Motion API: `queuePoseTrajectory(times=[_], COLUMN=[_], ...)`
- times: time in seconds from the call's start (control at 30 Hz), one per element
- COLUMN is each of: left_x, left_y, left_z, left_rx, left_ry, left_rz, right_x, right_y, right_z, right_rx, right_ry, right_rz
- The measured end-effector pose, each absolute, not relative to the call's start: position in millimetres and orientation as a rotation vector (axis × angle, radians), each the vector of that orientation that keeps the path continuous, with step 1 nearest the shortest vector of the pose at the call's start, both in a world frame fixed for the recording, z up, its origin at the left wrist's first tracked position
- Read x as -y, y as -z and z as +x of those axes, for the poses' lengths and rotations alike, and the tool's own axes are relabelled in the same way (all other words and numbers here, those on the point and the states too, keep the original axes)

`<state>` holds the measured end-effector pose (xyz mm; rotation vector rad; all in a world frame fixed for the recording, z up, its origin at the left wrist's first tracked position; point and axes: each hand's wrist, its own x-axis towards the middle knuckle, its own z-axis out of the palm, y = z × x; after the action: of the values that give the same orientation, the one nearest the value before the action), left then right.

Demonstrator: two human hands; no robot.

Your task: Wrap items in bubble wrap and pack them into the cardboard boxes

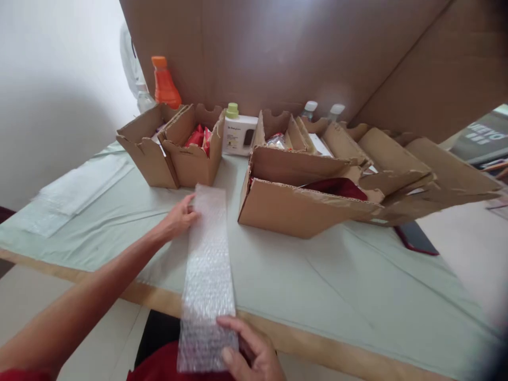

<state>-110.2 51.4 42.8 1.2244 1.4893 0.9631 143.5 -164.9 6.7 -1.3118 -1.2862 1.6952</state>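
Note:
A long strip of clear bubble wrap [209, 264] lies across the table edge, its near end hanging over my lap. My left hand [179, 218] grips the strip's left edge near its far end, fingers curled. My right hand [254, 350] holds the right edge at the near end, with thumb and index finger on the upper face; the other fingers are mostly hidden. Past the far end of the strip stands a cardboard box [194, 166] with red packets [195, 136] inside. To the right is a wide cardboard box [286, 209] holding dark red cloth [337, 187].
More bubble wrap sheets [75, 185] lie at the table's left. Behind stand an orange bottle [165, 84], a white jug with a green cap [239, 133] and clear bottles [310, 108]. Several open cardboard boxes [392, 153] line the right back. A dark flat object [416, 238] lies near them.

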Motion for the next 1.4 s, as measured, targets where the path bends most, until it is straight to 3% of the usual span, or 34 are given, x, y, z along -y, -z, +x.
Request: queuePoseTrajectory(times=[0.1, 0.2, 0.33, 0.43, 0.63, 0.73, 0.83, 0.97, 1.2, 1.4], left_x=[-52, 6, 95, 111, 57, 44, 43, 47, 62, 90], left_y=[-38, -39, -59, -65, -37, -30, -32, -31, -25, -27], left_z=[-126, -155, -164, -144, -111, -108, -105, -103, -113, -114], left_rx=[-1.642, -1.648, -1.176, -1.187, -1.639, -1.690, -1.727, -1.760, -1.697, -1.366], left_ry=[-0.955, -0.808, -0.473, -0.529, -0.705, -0.594, -0.524, -0.548, -0.840, -0.881], left_rz=[1.362, 1.807, 2.009, 1.949, 1.746, 1.720, 1.735, 1.776, 2.055, 2.247], right_x=[158, 150, 131, 109, 82, 81, 72, 51, 41, 42], right_y=[-14, -24, -31, -33, -41, -43, -41, -29, -16, -32], right_z=[140, 144, 140, 130, 134, 146, 145, 128, 118, 123], right_rx=[1.111, 0.924, 0.761, 0.707, 1.002, 1.510, 2.031, 2.471, 2.514, 2.393], right_ry=[-1.983, -2.133, -2.152, -2.103, -1.752, -1.273, -0.741, -0.389, -0.291, -0.664], right_rz=[-1.131, -1.013, -0.902, -0.820, -0.894, -1.118, -1.078, -0.949, -0.955, -0.974])
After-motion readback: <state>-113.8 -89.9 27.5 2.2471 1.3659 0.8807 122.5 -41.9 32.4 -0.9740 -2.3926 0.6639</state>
